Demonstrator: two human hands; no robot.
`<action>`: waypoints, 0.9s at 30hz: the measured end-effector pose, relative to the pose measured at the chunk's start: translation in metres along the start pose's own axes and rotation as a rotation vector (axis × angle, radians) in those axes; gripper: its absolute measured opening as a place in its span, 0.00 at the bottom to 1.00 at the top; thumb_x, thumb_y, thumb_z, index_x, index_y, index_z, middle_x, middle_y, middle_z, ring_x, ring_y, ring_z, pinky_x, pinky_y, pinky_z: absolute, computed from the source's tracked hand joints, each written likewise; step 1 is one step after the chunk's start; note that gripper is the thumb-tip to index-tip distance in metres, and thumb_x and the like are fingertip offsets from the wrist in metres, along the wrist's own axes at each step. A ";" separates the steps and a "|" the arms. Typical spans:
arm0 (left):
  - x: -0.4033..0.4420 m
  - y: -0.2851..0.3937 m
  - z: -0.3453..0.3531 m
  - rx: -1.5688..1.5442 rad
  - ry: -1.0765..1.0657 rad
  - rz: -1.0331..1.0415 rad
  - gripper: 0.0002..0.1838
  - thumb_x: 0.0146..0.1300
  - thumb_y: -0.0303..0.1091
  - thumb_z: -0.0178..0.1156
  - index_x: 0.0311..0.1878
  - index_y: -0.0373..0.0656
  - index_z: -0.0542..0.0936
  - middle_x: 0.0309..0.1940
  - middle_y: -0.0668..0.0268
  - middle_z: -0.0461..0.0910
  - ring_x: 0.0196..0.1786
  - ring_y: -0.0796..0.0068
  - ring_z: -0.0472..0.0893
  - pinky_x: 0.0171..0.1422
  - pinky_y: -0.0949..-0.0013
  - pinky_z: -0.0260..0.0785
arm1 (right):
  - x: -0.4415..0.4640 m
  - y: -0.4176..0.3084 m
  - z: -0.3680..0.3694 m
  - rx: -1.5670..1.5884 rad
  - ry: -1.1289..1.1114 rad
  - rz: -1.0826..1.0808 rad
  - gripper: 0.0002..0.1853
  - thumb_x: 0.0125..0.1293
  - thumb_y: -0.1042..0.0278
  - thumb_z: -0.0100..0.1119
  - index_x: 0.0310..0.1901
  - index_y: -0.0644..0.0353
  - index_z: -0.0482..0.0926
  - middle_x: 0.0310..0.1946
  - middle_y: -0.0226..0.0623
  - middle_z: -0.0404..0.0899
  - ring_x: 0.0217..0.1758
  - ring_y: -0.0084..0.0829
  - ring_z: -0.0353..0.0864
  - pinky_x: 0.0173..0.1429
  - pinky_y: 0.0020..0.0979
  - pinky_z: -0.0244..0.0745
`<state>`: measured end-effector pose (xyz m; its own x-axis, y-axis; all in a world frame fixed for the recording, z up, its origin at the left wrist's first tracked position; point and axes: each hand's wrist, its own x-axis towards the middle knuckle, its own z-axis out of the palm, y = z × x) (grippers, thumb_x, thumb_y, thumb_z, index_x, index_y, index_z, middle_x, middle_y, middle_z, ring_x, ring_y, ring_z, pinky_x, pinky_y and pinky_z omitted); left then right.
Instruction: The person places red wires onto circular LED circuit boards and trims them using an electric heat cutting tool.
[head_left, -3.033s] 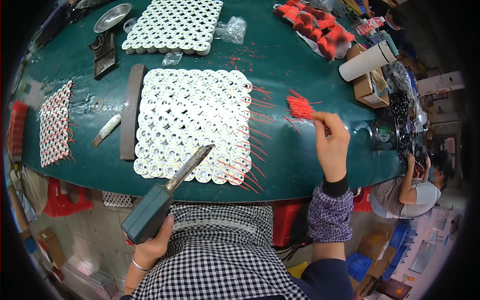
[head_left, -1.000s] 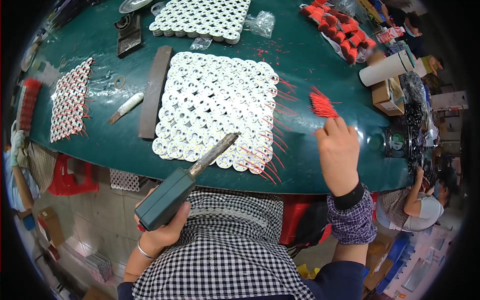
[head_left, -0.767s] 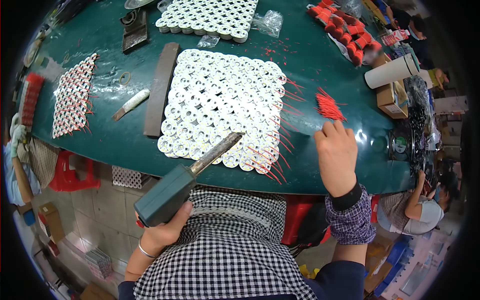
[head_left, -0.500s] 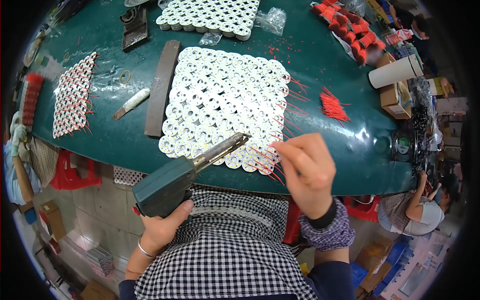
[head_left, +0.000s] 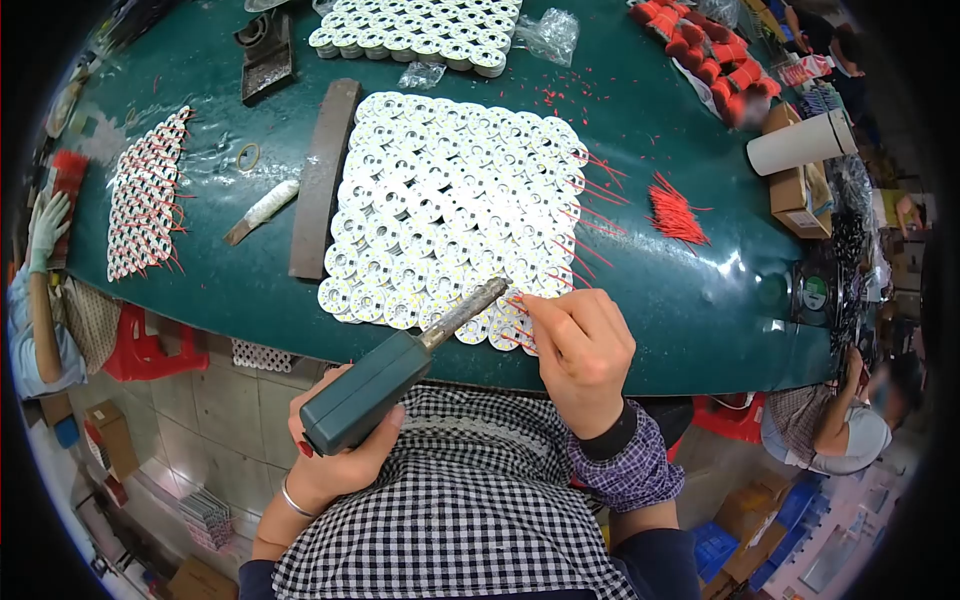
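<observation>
My left hand [head_left: 345, 465] is wrapped around a dark green soldering gun [head_left: 365, 395]. The gun's metal barrel slants up to the right, with its tip over the near right part of the white round LED boards [head_left: 440, 210]. Beside that tip, my right hand [head_left: 585, 355] pinches a thin red wire [head_left: 518, 299] at a board; the fingers cover most of it. More red wires [head_left: 603, 192] stick out from the boards along the right edge. A loose pile of red wires [head_left: 677, 212] lies further right on the green table [head_left: 720, 330].
A brown bar [head_left: 325, 180] borders the boards on the left. Beyond it lie a wrapped blade [head_left: 263, 212] and a wired board panel [head_left: 147, 200]. More boards [head_left: 415, 30] are at the back. A white cylinder [head_left: 800, 143] and red bundles [head_left: 705, 55] stand right. Co-workers sit at both sides.
My right hand has moved left and slightly down, its fingertips closer to the boards. The soldering gun has shifted right and lower, bringing its tip beside those fingers.
</observation>
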<state>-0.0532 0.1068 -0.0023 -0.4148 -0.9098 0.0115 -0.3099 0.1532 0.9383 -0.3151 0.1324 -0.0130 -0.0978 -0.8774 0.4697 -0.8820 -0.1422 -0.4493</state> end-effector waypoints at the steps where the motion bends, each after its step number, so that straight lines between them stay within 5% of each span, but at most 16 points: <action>1: 0.001 0.002 0.000 0.012 -0.014 -0.021 0.14 0.52 0.22 0.70 0.43 0.33 0.86 0.36 0.57 0.85 0.32 0.66 0.84 0.37 0.69 0.76 | 0.000 0.000 0.000 0.001 -0.001 0.002 0.13 0.51 0.81 0.73 0.40 0.60 0.87 0.28 0.31 0.76 0.32 0.32 0.77 0.36 0.34 0.72; 27: 0.013 0.011 0.002 0.102 -0.055 0.094 0.11 0.49 0.20 0.72 0.37 0.34 0.84 0.33 0.59 0.84 0.29 0.69 0.83 0.33 0.70 0.74 | 0.000 0.000 -0.005 0.010 -0.057 0.000 0.13 0.52 0.85 0.67 0.41 0.66 0.85 0.29 0.35 0.74 0.34 0.34 0.77 0.33 0.33 0.75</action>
<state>-0.0633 0.0977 0.0072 -0.4912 -0.8677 0.0758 -0.3521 0.2774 0.8939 -0.3178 0.1346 -0.0087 -0.0710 -0.9020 0.4258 -0.8775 -0.1464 -0.4566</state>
